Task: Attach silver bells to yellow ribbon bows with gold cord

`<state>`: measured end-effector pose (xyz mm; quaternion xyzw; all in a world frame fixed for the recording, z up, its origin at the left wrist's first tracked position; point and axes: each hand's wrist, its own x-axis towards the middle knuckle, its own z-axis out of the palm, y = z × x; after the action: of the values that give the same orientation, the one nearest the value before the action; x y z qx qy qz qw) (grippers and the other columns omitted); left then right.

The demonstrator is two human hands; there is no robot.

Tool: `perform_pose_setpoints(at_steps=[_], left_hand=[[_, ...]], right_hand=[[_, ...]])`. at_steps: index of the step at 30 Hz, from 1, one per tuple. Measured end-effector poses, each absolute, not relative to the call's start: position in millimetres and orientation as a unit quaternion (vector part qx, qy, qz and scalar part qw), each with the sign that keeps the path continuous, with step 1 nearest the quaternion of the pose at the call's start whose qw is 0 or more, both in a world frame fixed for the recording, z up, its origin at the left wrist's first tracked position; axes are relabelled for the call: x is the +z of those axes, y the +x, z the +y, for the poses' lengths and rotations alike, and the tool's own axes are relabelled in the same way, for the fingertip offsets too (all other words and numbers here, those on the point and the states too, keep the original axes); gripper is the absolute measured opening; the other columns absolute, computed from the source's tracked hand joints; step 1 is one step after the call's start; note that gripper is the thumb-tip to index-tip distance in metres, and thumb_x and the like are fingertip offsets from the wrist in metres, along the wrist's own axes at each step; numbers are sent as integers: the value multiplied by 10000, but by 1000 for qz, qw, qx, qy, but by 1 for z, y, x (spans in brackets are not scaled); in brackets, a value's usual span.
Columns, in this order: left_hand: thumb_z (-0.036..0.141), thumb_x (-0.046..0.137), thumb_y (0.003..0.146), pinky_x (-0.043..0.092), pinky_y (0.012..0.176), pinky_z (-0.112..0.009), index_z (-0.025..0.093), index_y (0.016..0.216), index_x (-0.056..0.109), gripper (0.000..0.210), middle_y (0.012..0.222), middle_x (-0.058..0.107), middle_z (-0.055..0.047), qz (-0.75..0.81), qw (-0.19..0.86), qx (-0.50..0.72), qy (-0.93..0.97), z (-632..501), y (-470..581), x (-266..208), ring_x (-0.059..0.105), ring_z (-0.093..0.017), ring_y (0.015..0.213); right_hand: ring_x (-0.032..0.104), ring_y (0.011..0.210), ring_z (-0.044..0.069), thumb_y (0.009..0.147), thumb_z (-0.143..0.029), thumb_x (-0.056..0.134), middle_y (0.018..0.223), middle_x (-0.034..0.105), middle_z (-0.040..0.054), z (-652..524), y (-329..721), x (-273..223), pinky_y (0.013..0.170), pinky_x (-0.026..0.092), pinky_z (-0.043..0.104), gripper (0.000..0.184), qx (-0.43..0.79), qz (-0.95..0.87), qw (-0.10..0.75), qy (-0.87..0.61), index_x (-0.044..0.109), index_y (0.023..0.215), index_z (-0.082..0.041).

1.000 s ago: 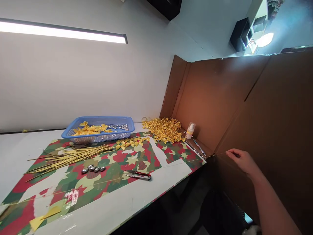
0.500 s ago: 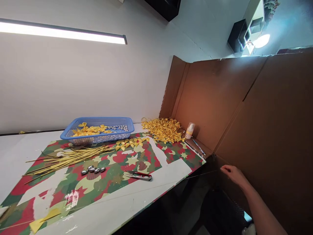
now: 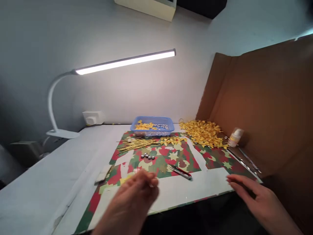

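Observation:
My left hand [image 3: 137, 199] is above the table's front edge, blurred by motion. Its fingers are curled closed, and what they hold cannot be made out. To the right, my right hand [image 3: 259, 197] has thumb and forefinger pinched together near the mat's front right corner. A thin thread ran to these fingertips in the earlier picture; it is too fine to trace now. A yellow ribbon piece [image 3: 124, 179] lies partly hidden behind my left hand. Between the hands, red-handled thread snips [image 3: 180, 171] rest on the patterned mat [image 3: 162, 164]. Several silver beads [image 3: 148, 156] lie behind.
A blue basket [image 3: 152, 119] holds yellow bows and silver beads. Yellow stems [image 3: 137, 144], loose yellow bows [image 3: 172, 140] and a yellow heap [image 3: 202, 132] lie nearby. A white bottle [image 3: 235, 137] stands by the cardboard wall [image 3: 266, 101]. A desk lamp [image 3: 51, 101] stands left.
My view has swung left, bringing in the lamp. My left hand has come into the picture. My right hand now appears closer to the mat, still pinched.

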<state>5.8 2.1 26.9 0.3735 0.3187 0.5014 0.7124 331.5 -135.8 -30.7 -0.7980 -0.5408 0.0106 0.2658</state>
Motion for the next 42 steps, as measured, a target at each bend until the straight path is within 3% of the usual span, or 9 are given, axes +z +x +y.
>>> perform_pose_setpoints(at_steps=[1,3,7,15,18,23,34,38,42], left_hand=[[215,772,829,596,696,-290,136,821,719,96,829,713,-47,312,758,467,332,-3,9,33,681,-157,743],[167,824,770,586,698,-241,130,746,726,108,773,700,-37,281,838,397,245,-9,20,41,659,-131,709],[173,782,813,578,745,-261,115,752,742,93,766,703,-60,237,848,395,263,-14,30,43,640,-145,731],[242,792,815,522,790,-258,137,726,694,169,766,656,-30,230,851,387,269,-17,25,27,575,-127,742],[295,735,867,503,821,-284,147,765,675,189,792,651,-34,229,844,378,305,-17,29,18,581,-153,800],[343,684,904,456,666,-224,165,724,615,263,701,617,-2,226,817,370,379,-15,26,10,507,-117,670],[386,657,914,430,630,-239,165,704,534,328,710,584,11,264,801,325,427,-21,24,16,530,-107,621],[374,567,969,382,599,-237,182,717,496,325,667,534,34,282,777,313,468,-21,23,15,467,-97,589],[363,513,996,322,549,-240,204,734,469,310,610,461,66,297,731,320,524,-20,20,13,364,-99,560]], right_hand=[[714,989,228,942,-368,589,1151,732,26,-122,303,-15,760,587,262,238,-47,-604,356,-712,674,1156,-305],[676,1055,218,925,-279,632,1185,696,46,-97,249,13,869,566,287,262,-135,-706,448,-531,652,1186,-287],[578,1100,230,915,-107,595,1158,650,66,-59,186,32,932,516,389,240,-157,-738,506,-416,682,1096,-238],[580,932,211,887,-10,552,981,701,41,-49,171,21,815,446,393,225,-104,-735,551,-382,665,931,-200],[622,904,182,923,-82,539,914,708,10,-48,167,23,800,499,328,174,25,-712,579,-397,634,876,-221],[668,829,124,990,-261,538,816,694,-31,-41,169,20,736,536,215,154,232,-573,637,-460,636,872,-258],[591,625,101,958,-298,612,731,676,-25,-20,208,33,555,463,203,122,110,-476,744,-456,618,861,-225],[657,636,128,913,-300,670,690,652,-33,-18,226,55,428,424,165,106,159,-422,791,-415,608,864,-230],[631,573,103,804,-267,782,666,619,-39,-21,243,82,380,419,127,170,221,-358,831,-363,624,787,-206]])
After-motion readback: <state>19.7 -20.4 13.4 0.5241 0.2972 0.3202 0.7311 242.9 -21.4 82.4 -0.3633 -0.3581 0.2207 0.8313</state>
